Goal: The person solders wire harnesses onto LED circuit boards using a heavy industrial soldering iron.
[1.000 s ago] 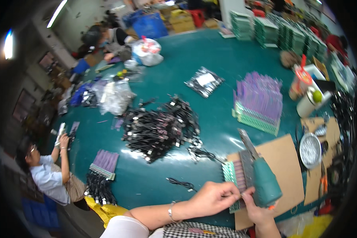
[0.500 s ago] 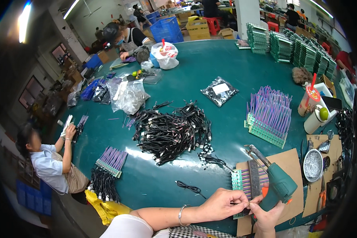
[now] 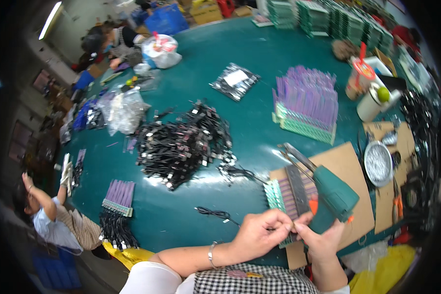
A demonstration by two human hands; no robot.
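The thumb and forefinger of my left hand (image 3: 264, 232) are pinched together, meeting the thumb and fingertips of my right hand (image 3: 322, 241); the tiny thing between them is too blurred to name. My right hand is also wrapped round the handle of a green glue gun (image 3: 335, 193) with an orange trigger, its grey barrel pointing away to the left. Beneath the barrel, a dark bar (image 3: 297, 188) lies across purple wires on a sheet of brown cardboard (image 3: 355, 171). A row of small green circuit boards (image 3: 275, 195) sits at the bar's left side.
A heap of black cables (image 3: 181, 144) covers the table's middle, with one coiled cable (image 3: 213, 213) nearer me. Wired boards (image 3: 306, 105) lie beyond the glue gun. Right are a metal bowl (image 3: 378, 164), a cup (image 3: 360, 78) and tools. Co-workers (image 3: 49, 215) sit at left and far left.
The whole view has shifted, so the table appears higher and further left. My hands keep their pinch, with the glue gun still held. The near-left co-worker has raised a hand to the head.
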